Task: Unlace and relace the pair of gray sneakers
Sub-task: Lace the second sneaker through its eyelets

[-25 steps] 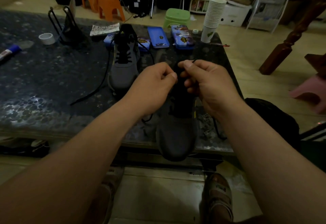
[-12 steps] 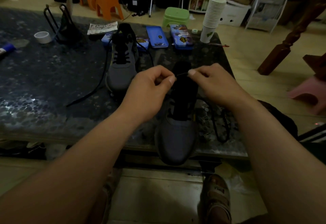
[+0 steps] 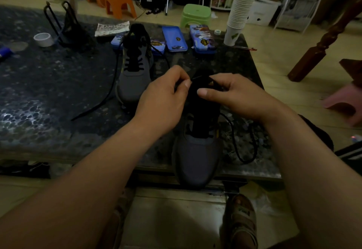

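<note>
A gray sneaker (image 3: 196,156) lies at the table's near edge, its toe hanging over the rim toward me. My left hand (image 3: 166,96) pinches the end of its black lace just above the tongue. My right hand (image 3: 233,94) grips the tongue and collar of the same shoe, thumb stretched left. The black lace (image 3: 242,143) loops loose on the table to the shoe's right. The second gray sneaker (image 3: 135,68) stands farther back, partly laced, with a long black lace (image 3: 105,94) trailing left.
On the dark speckled table (image 3: 49,101) sit blue tins (image 3: 174,39), a stack of paper cups (image 3: 238,18), a roll of tape (image 3: 43,39) and a black wire stand (image 3: 66,25). Orange stools (image 3: 117,0) and a green stool (image 3: 195,14) stand behind. My sandalled foot (image 3: 241,217) is below.
My right hand has let go of the lace tip and dropped onto the shoe's tongue. My left hand still pinches the lace end. The loose lace now loops to the shoe's right.
</note>
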`<state>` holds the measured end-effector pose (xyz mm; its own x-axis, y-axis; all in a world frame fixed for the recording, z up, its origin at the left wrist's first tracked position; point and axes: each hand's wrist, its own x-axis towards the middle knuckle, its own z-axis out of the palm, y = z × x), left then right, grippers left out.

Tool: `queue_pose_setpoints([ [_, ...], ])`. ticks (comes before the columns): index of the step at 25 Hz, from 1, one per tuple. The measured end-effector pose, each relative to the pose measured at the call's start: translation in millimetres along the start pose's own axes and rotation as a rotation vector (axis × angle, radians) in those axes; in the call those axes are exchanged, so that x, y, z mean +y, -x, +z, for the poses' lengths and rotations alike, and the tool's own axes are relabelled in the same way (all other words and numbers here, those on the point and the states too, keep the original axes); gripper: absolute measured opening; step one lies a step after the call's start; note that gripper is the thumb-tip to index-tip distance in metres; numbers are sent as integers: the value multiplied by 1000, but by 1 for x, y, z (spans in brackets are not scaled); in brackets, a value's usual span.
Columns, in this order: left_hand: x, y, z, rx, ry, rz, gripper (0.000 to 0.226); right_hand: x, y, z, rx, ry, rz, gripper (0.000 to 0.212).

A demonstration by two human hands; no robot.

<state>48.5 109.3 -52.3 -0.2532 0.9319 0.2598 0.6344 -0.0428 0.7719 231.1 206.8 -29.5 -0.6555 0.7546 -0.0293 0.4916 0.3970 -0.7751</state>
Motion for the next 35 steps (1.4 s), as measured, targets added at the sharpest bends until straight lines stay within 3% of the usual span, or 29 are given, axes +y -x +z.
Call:
queue_pose_setpoints([
  [2,1,0,1,-12,14,3,14,5,0,3,28,-94,35,29],
  [6,-6,3,2,-14,34,8,16,8,-7,18,188,-669,195,33],
  [8,-10,2,-2,-49,102,-22,16,9,-8,22,200,-772,210,37],
  [13,-3,14,0,-84,125,32,12,10,-7,19,163,-773,208,38],
  [26,-13,14,3,-185,32,-71,20,16,-10,18,139,-770,178,32],
  [35,-6,13,11,-268,287,-174,19,19,-13,20,155,-725,158,30],
])
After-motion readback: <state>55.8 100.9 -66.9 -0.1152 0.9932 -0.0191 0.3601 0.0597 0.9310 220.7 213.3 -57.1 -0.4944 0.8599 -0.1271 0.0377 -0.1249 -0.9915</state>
